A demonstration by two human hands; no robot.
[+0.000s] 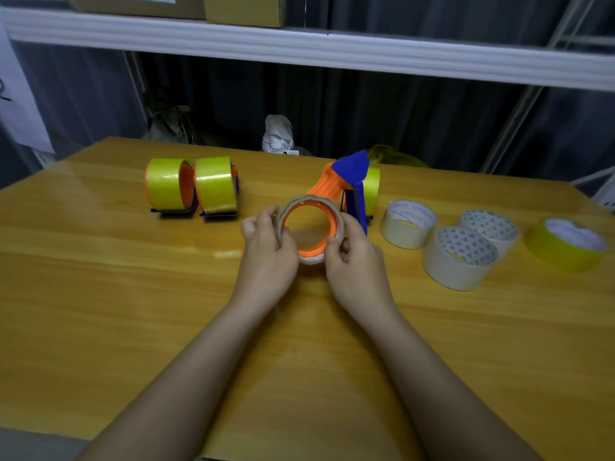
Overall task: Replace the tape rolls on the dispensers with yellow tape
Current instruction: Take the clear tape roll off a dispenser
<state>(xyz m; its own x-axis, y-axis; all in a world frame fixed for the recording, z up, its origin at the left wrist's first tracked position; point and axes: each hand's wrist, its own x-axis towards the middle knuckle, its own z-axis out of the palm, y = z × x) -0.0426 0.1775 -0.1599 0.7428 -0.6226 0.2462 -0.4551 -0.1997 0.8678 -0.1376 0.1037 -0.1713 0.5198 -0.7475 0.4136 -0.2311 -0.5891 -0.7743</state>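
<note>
Over the middle of the yellow wooden table, the left hand and right hand each curl around opposite sides of a beige tape roll seated on the orange plastic hub of a tape dispenser. The roll looks light and rigid, its smooth outer face likely slick, so pinching across its cardboard-backed edges seems the surest hold. A loose yellow tape roll waits at far right.

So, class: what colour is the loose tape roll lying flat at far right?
Yellow tape roll, head view.
</note>
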